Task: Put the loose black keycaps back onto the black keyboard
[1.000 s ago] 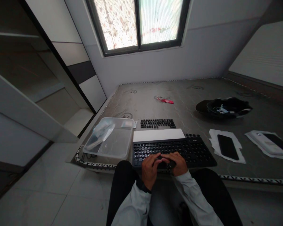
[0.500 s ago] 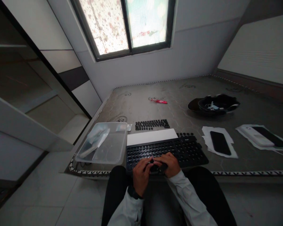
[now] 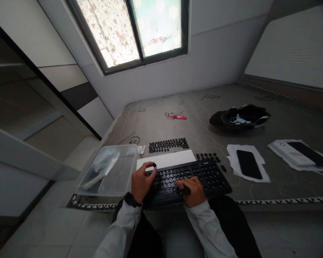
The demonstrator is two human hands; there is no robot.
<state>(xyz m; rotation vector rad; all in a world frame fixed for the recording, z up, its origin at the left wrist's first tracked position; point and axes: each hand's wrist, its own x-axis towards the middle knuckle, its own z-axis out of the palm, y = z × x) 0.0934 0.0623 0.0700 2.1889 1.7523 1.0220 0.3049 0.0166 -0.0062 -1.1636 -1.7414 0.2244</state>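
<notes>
The left hand (image 3: 140, 182) is raised over the left end of the keyboard (image 3: 208, 175), wrist bent, thumb and index finger curved into a ring and clamped at the tips on a small black key (image 3: 154, 165). The right hand (image 3: 195, 192) is positioned low over the keyboard's middle, fingers curled and closed on a dark object (image 3: 186, 190), partly hidden. Both forearms extend forward from the body. The keyboard lies at the near edge of the mattress (image 3: 247, 191), beside the plastic box (image 3: 118, 184).
</notes>
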